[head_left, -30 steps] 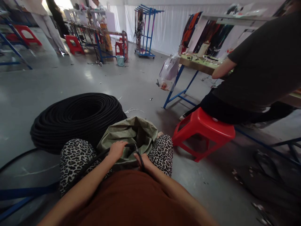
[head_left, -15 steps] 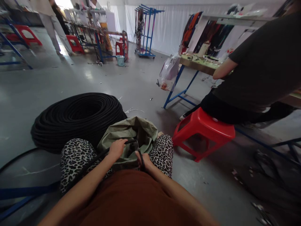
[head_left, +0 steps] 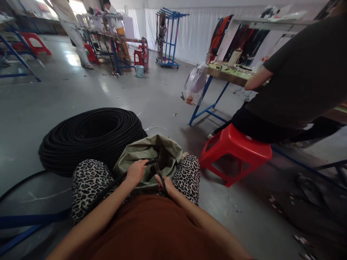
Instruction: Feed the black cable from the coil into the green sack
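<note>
My left hand (head_left: 136,172) is closed around a thick black cord (head_left: 150,162), whose end sticks out to the right past my fingers. From that hand the cord runs back under my left forearm. My right hand (head_left: 166,184) grips a pair of scissors (head_left: 162,177) by dark handles. The scissor blades point up beside the cord's end; whether they touch it I cannot tell. Both hands are over an open olive-green sack (head_left: 130,154) between my knees. Its contents are mostly in shadow. A large coil of black cord (head_left: 89,141) lies on the floor to the left.
A person in a dark shirt (head_left: 300,72) sits on a red stool (head_left: 235,151) at my right, at a worktable (head_left: 229,74). A plastic bag (head_left: 195,85) hangs from that table. Further back stand a blue rack (head_left: 169,39) and a small bucket (head_left: 139,71).
The scissor blades appear slightly lower and more closed. My hands stay nearly in place. In the background, a walking person has moved to the right, and the view has shifted slightly.
</note>
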Action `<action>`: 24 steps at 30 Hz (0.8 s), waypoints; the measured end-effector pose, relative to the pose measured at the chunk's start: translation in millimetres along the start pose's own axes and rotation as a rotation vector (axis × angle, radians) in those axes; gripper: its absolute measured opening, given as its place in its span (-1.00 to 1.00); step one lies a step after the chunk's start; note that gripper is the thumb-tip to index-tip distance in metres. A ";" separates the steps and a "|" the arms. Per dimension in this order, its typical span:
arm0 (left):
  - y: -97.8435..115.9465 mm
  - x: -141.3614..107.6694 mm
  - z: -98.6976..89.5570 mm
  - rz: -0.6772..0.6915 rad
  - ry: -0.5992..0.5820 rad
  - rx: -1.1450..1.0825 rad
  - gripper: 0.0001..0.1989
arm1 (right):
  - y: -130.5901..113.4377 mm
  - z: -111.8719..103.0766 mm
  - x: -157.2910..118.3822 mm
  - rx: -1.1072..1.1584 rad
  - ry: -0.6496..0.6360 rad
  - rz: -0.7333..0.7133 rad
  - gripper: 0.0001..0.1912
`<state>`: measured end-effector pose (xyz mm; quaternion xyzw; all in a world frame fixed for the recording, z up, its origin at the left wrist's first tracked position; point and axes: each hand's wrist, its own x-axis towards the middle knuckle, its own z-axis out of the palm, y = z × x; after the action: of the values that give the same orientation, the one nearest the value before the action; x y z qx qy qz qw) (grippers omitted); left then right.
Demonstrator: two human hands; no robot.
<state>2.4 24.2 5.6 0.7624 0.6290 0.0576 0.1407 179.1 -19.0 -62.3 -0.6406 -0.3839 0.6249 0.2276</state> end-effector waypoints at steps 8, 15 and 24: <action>0.1 -1.8 4.6 0.042 -0.005 0.000 -0.61 | 13.2 2.8 13.1 0.022 -0.008 -0.029 -0.62; 1.0 -2.5 2.9 0.059 -0.007 0.032 -0.60 | 13.6 3.3 14.1 0.058 -0.030 -0.015 -0.61; 4.0 -3.3 0.9 0.069 -0.032 0.067 -0.61 | 17.2 4.4 21.0 0.013 -0.022 -0.013 -0.60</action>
<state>5.8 20.2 6.2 0.7887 0.6016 0.0292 0.1233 176.8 -13.9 -89.3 -0.6298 -0.3865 0.6328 0.2314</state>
